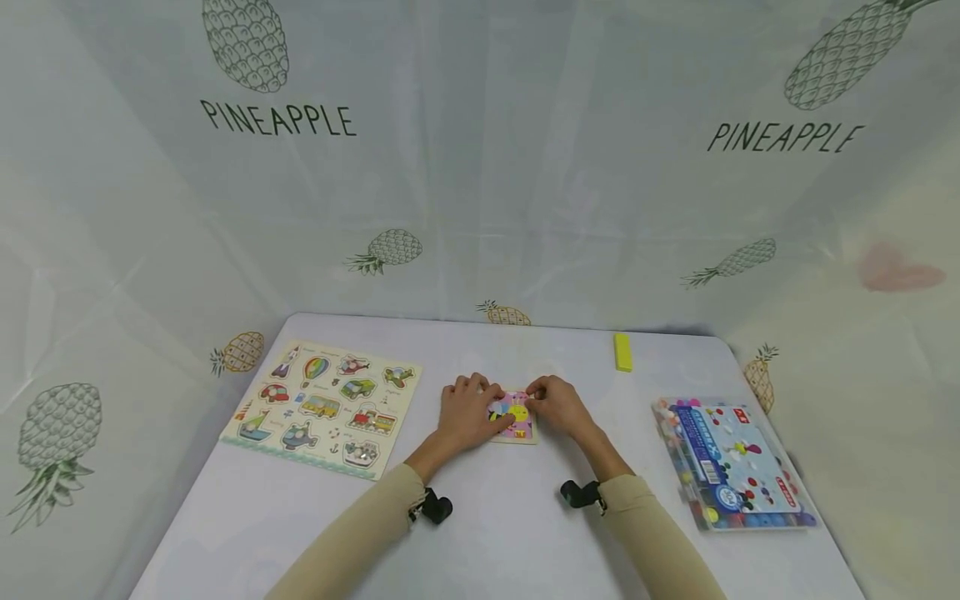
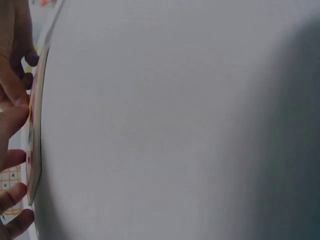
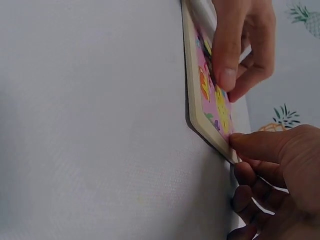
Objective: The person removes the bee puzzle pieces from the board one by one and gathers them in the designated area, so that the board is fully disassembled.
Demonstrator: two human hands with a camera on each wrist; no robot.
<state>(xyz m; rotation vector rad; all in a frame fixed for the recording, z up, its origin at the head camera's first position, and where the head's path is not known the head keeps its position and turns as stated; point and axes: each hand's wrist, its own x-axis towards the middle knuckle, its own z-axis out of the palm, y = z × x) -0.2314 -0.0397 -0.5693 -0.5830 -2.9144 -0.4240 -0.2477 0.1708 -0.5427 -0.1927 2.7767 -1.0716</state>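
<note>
Pink board (image 1: pixel 519 412) (pale-rimmed) between left fingers (image 3: pixel 227 55), right fingers (image 3: pixel 260 146).

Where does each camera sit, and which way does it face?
Head: on the head, facing forward and down at the white table and pink board; sleeves, left fingers and right fingers show.
Left wrist: worn there, facing mostly table; left and right fingers show at left edge.
Right wrist: worn there, facing table and board; left and right fingers show at right.
Both wrist views share the board's edge.
</note>
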